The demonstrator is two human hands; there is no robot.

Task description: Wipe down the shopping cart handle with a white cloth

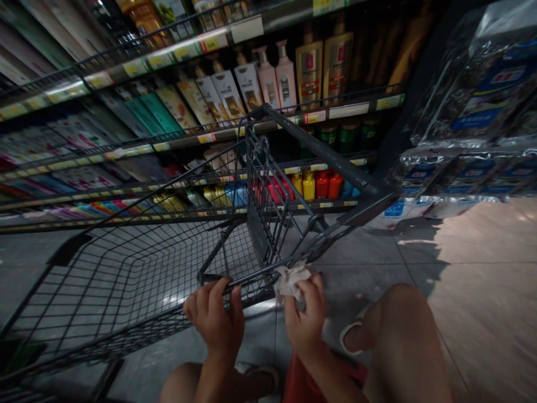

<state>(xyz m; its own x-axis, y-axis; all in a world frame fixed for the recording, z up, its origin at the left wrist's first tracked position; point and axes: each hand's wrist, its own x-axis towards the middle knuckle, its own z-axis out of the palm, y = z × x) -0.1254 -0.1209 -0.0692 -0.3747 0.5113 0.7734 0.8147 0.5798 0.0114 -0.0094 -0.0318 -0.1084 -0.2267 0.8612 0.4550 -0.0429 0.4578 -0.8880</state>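
A dark metal shopping cart (168, 263) stands in front of me, its basket to the left and its handlebar (319, 148) to the upper right. My left hand (216, 313) is closed around the cart's near top rim. Just right of it, my right hand (306, 313) pinches a crumpled white tissue (292, 280) against the same rim, close to the handle end. Part of the tissue is covered by the fingers. Inside the cart, the folding child-seat grid (262, 224) stands upright near the handle.
Behind the cart, shelves (201, 137) carry rows of shampoo bottles (229, 89) and price tags. Packaged goods (490, 101) hang at the right. Below my arms is a red object (297, 380), between my bent legs. Grey floor tiles (361, 268) lie underneath.
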